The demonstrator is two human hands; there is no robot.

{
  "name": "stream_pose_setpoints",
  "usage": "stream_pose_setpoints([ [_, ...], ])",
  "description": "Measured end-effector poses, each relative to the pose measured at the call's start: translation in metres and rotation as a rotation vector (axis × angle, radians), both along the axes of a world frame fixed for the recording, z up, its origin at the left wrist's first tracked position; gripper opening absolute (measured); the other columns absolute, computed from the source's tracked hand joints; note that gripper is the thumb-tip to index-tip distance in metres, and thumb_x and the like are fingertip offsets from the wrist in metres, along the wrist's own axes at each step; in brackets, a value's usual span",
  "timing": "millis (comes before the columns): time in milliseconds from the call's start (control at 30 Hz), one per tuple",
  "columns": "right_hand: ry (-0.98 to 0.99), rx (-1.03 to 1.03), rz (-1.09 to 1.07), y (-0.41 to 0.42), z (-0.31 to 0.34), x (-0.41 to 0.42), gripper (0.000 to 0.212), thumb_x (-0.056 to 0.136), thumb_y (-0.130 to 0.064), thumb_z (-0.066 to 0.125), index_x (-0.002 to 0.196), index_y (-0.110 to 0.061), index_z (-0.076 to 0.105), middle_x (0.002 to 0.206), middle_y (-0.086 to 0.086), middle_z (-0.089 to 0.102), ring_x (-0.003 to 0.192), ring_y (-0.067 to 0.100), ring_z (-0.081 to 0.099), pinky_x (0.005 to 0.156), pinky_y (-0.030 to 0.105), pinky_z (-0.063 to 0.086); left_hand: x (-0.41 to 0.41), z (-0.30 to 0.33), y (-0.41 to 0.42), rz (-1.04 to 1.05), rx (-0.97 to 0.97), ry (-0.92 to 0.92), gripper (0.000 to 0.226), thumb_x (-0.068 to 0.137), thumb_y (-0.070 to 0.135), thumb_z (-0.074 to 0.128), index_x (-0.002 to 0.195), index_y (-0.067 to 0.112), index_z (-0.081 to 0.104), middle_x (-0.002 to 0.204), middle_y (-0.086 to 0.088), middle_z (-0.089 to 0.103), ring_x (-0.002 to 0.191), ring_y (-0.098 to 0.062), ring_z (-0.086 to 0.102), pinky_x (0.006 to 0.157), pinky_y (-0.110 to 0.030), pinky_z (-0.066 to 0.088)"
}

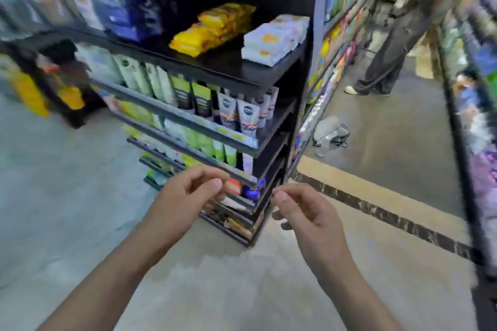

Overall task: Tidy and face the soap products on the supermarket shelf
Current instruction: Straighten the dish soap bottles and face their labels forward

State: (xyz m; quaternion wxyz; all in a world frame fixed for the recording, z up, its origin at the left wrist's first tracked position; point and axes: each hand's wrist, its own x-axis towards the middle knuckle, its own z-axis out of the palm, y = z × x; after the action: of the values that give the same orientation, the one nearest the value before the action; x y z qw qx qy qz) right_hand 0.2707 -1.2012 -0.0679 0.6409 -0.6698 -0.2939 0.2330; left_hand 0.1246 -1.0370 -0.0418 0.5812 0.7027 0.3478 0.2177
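On the top black shelf (252, 75) lie yellow soap packs (212, 29) in a loose row and white soap packs (274, 39) stacked near the right corner. Blue packs (129, 16) stand further left, blurred. My left hand (185, 196) and my right hand (304, 212) hover in front of the lower shelves, well below the soaps. Both have loosely curled fingers and hold nothing.
Lower shelves carry tubes of face wash (242, 113) and green bottles (139, 75). To the right runs an aisle where a person in dark trousers (387, 56) stands. A bag with a cord (330, 131) lies on the floor. A further rack (478, 115) lines the right edge.
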Motion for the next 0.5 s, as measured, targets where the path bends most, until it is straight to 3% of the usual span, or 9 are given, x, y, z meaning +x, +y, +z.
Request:
stream_pose_setpoints([
  [67, 0.008, -0.002, 0.083, 0.048, 0.001, -0.036, 0.008, 0.092, -0.036, 0.069, 0.089, -0.03, 0.075, 0.085, 0.002, 0.072, 0.08, 0.024, 0.07, 0.063, 0.025, 0.054, -0.049, -0.001, 0.035, 0.118, -0.025, 0.0, 0.023, 0.105, 0.009, 0.058, 0.1, 0.02, 0.077, 0.094, 0.002, 0.081, 0.085, -0.008, 0.076, 0.071, -0.019, 0.055],
  [200, -0.024, -0.011, 0.225, 0.146, 0.008, -0.108, 0.009, 0.098, -0.029, 0.07, 0.091, -0.031, 0.074, 0.088, -0.004, 0.075, 0.083, 0.019, 0.072, 0.07, 0.032, 0.056, -0.14, 0.001, 0.104, 0.275, -0.017, -0.037, 0.022, 0.104, 0.01, 0.059, 0.098, 0.021, 0.076, 0.092, 0.002, 0.08, 0.085, -0.01, 0.074, 0.076, -0.028, 0.053],
  [300, -0.039, 0.016, 0.286, 0.207, 0.02, -0.151, 0.012, 0.1, -0.022, 0.067, 0.091, -0.027, 0.075, 0.084, -0.003, 0.074, 0.079, 0.019, 0.072, 0.07, 0.032, 0.057, -0.197, 0.006, 0.15, 0.35, 0.01, -0.046, 0.024, 0.103, 0.009, 0.06, 0.094, 0.023, 0.076, 0.09, 0.002, 0.08, 0.082, -0.009, 0.074, 0.077, -0.031, 0.052],
  [500, -0.031, 0.015, 0.421, 0.299, 0.038, -0.204, 0.009, 0.097, -0.025, 0.069, 0.092, -0.028, 0.076, 0.088, 0.002, 0.074, 0.082, 0.025, 0.071, 0.074, 0.03, 0.058, -0.256, 0.02, 0.23, 0.442, 0.02, -0.098, 0.033, 0.102, 0.009, 0.061, 0.086, 0.031, 0.079, 0.091, 0.001, 0.08, 0.083, -0.011, 0.074, 0.076, -0.03, 0.052],
])
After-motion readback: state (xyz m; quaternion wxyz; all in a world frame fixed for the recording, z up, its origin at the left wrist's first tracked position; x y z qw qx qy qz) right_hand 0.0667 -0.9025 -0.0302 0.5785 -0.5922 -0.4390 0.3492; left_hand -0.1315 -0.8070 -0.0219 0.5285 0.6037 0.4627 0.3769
